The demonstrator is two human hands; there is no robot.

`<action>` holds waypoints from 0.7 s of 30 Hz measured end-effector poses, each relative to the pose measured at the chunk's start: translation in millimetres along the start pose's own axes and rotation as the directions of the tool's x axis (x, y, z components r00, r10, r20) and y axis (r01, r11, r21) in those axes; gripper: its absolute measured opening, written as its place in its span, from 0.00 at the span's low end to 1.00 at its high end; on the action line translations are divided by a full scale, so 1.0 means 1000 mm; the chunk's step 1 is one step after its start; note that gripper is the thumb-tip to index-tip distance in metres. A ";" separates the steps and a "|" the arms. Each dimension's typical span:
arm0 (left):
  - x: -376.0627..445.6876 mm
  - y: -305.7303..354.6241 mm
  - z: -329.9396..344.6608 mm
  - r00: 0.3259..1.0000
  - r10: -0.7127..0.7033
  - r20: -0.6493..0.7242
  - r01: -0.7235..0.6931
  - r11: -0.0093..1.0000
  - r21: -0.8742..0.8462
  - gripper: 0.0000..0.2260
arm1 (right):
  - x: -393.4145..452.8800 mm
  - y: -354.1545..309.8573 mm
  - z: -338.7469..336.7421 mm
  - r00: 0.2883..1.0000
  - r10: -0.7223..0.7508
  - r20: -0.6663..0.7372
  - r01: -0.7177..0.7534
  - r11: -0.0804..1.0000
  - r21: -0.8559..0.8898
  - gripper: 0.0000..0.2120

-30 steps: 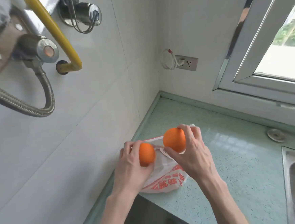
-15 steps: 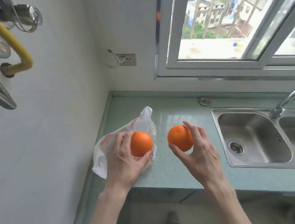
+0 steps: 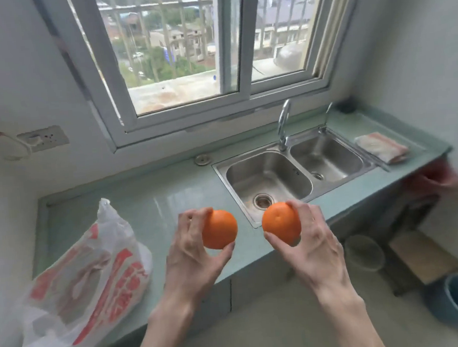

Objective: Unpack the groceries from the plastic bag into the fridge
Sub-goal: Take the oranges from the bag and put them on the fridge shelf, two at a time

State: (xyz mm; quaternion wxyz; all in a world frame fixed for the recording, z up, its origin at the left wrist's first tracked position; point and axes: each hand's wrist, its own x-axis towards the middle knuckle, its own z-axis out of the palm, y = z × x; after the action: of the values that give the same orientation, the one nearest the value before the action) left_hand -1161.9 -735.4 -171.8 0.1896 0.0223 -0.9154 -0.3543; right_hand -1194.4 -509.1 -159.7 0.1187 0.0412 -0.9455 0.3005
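Left hand [image 3: 193, 255] grips 1 orange [image 3: 219, 229], right hand [image 3: 310, 246] grips the other orange [image 3: 280, 222], both above the counter [image 3: 169, 194] edge. Bag [image 3: 86, 288] lies at left. Fridge not in view. Judgement: keep fingers wrapped, carry both level, free 1 hand for the door.

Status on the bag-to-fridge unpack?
Done: two oranges are out of the plastic bag, which lies on the counter. In hand: left hand holds one orange, right hand the other orange. Left: no fridge in view, nothing stored; the bag's remaining contents are unclear.
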 end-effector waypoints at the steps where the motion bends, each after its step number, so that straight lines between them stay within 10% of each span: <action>1: 0.001 0.012 0.011 1.000 0.017 0.016 -0.017 1.000 -0.015 0.31 | -0.003 0.013 -0.012 1.000 0.024 -0.019 -0.024 1.000 0.000 0.34; 21: -0.061 0.312 0.211 0.908 0.384 0.169 -0.300 0.876 -0.377 0.31 | -0.112 0.259 -0.248 0.866 0.250 -0.434 -0.252 0.966 0.056 0.32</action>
State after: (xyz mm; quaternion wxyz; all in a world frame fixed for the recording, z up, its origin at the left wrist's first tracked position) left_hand -1153.1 -356.2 -130.4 0.1390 -0.2169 -0.8449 -0.4688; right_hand -1075.2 -154.2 -136.1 0.2878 -0.1507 -0.8922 0.3136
